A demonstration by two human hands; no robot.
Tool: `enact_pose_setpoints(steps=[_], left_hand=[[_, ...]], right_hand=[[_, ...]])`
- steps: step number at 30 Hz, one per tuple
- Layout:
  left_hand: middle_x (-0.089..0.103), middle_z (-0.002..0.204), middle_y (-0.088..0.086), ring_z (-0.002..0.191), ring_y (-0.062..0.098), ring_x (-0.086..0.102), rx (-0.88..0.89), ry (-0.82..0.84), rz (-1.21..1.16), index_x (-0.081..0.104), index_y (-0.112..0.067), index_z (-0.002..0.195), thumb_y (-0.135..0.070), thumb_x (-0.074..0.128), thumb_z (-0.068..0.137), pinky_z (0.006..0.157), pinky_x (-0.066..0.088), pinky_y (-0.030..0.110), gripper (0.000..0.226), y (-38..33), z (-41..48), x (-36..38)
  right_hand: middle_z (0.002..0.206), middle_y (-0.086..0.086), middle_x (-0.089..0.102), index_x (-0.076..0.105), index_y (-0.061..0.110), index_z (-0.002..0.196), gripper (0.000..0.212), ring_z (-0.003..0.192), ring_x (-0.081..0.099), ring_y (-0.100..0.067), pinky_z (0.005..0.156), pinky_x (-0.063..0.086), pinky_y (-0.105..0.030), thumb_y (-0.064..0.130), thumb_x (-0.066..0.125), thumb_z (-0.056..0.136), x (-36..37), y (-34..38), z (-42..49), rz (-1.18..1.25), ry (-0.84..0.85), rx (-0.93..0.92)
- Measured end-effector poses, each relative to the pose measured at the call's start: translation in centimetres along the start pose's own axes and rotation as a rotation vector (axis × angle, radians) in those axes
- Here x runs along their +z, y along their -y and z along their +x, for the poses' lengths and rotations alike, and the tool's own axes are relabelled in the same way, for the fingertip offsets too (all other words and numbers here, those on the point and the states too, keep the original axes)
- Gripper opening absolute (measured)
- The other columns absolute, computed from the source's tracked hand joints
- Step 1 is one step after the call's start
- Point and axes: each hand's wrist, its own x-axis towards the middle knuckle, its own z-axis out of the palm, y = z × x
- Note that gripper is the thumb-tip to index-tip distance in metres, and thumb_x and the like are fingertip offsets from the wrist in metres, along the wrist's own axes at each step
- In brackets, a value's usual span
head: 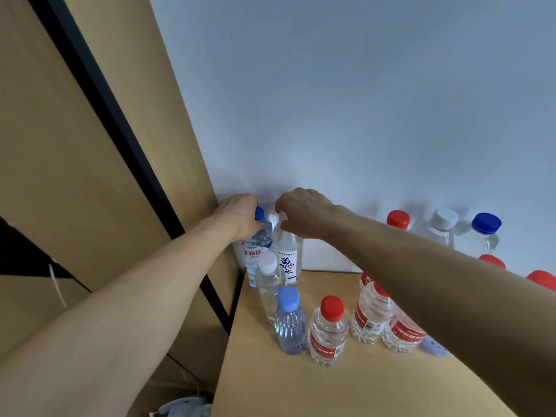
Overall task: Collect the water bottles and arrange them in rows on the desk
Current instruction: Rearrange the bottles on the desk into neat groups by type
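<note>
Several clear water bottles stand on the wooden desk (346, 386). In the far left corner, my left hand (240, 215) grips the neck of a dark-blue-capped bottle (255, 251). Right beside it my right hand (304, 212) pinches the top of a white-labelled bottle (289, 260), hiding its cap. In front of these stand a white-capped bottle (268, 284), a light-blue-capped bottle (290, 320) and a red-capped bottle (328, 329). Two more red-labelled bottles (373, 314) sit partly under my right forearm.
Along the white wall (361, 100) to the right stand a red-capped bottle (398, 219), a white-capped one (444, 224) and a blue-capped one (486, 228). A wooden cabinet side (105, 145) rises left of the desk. The desk's left edge drops off there.
</note>
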Motion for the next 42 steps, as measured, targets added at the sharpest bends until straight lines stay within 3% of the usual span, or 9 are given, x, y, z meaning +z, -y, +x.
enact_pose_setpoints(steps=[10, 17, 21, 24, 29, 32, 35, 38, 42], left_hand=[[0.06, 0.114, 0.016, 0.103, 0.032, 0.058, 0.038, 0.052, 0.161, 0.059, -0.004, 0.11, -0.02, 0.062, 0.089, 0.07, 0.04, 0.029, 0.027, -1.2, -0.3, -0.8], [0.059, 0.121, 0.015, 0.11, 0.032, 0.057, 0.062, 0.055, 0.157, 0.056, -0.005, 0.118, -0.019, 0.06, 0.091, 0.078, 0.042, 0.03, 0.031, -1.9, 0.0, -0.3], [0.061, 0.116, 0.012, 0.104, 0.029, 0.058, 0.03, 0.061, 0.066, 0.06, -0.008, 0.114, -0.023, 0.067, 0.086, 0.078, 0.044, 0.029, 0.033, -0.9, 0.3, -0.7], [0.062, 0.113, 0.01, 0.101, 0.029, 0.058, 0.002, 0.035, 0.027, 0.062, -0.009, 0.112, -0.028, 0.07, 0.084, 0.078, 0.044, 0.029, 0.035, -0.3, 0.1, -0.5], [0.059, 0.118, 0.01, 0.098, 0.026, 0.055, -0.052, 0.062, 0.081, 0.057, -0.008, 0.118, -0.022, 0.066, 0.087, 0.079, 0.045, 0.029, 0.035, -0.4, -0.1, -0.8], [0.058, 0.121, 0.01, 0.101, 0.026, 0.057, -0.07, 0.116, 0.116, 0.054, -0.008, 0.123, -0.019, 0.065, 0.087, 0.079, 0.046, 0.03, 0.039, -1.0, -0.1, -1.1], [0.057, 0.123, 0.01, 0.103, 0.027, 0.056, -0.049, 0.116, 0.13, 0.055, -0.009, 0.124, -0.019, 0.063, 0.089, 0.08, 0.045, 0.029, 0.037, -1.6, -0.2, -0.9], [0.056, 0.123, 0.01, 0.107, 0.028, 0.056, -0.043, 0.118, 0.137, 0.053, -0.009, 0.124, -0.018, 0.061, 0.091, 0.079, 0.043, 0.029, 0.036, -1.9, -0.3, -0.4], [0.054, 0.123, 0.012, 0.097, 0.027, 0.055, -0.073, 0.153, 0.108, 0.048, -0.008, 0.128, -0.017, 0.058, 0.092, 0.073, 0.046, 0.029, 0.038, -2.1, -0.5, -0.3]], right_hand=[[0.116, -0.009, 0.061, 0.059, 0.012, 0.12, 0.031, 0.105, 0.059, -0.027, 0.077, 0.044, -0.029, 0.01, 0.055, 0.09, 0.0, 0.1, 0.6, 0.0, 0.033, 0.041], [0.133, -0.005, 0.053, 0.045, 0.02, 0.137, 0.048, 0.119, 0.051, -0.026, 0.09, 0.042, -0.031, 0.013, 0.056, 0.091, -1.8, -2.3, -1.3, 0.086, 0.079, 0.048], [0.125, -0.002, 0.058, 0.059, 0.025, 0.121, 0.037, 0.114, 0.055, -0.024, 0.09, 0.043, -0.028, 0.007, 0.052, 0.089, -4.1, -5.3, -3.9, 0.013, 0.074, 0.144], [0.117, -0.001, 0.061, 0.063, 0.024, 0.115, 0.028, 0.105, 0.059, -0.024, 0.079, 0.045, -0.028, 0.015, 0.059, 0.088, -5.1, -8.0, -6.0, -0.096, 0.163, 0.253], [0.115, 0.001, 0.063, 0.063, 0.023, 0.117, 0.041, 0.107, 0.058, -0.022, 0.088, 0.049, -0.033, 0.04, 0.071, 0.081, -4.3, -9.8, -7.4, -0.184, 0.306, 0.316], [0.112, 0.0, 0.064, 0.062, 0.018, 0.119, 0.041, 0.105, 0.06, -0.023, 0.087, 0.052, -0.033, 0.024, 0.073, 0.08, -3.0, -10.4, -7.6, -0.193, 0.335, 0.326], [0.111, -0.005, 0.063, 0.063, 0.017, 0.117, 0.034, 0.099, 0.061, -0.025, 0.08, 0.053, -0.031, 0.008, 0.063, 0.084, -2.1, -10.7, -7.8, -0.157, 0.241, 0.312], [0.116, -0.003, 0.06, 0.062, 0.023, 0.116, 0.035, 0.102, 0.058, -0.025, 0.084, 0.052, -0.034, 0.007, 0.058, 0.085, -1.4, -9.9, -7.4, -0.084, 0.168, 0.264], [0.119, -0.003, 0.06, 0.061, 0.023, 0.118, 0.035, 0.105, 0.058, -0.025, 0.086, 0.051, -0.034, 0.008, 0.057, 0.087, -0.9, -7.8, -6.0, 0.004, 0.118, 0.217]])
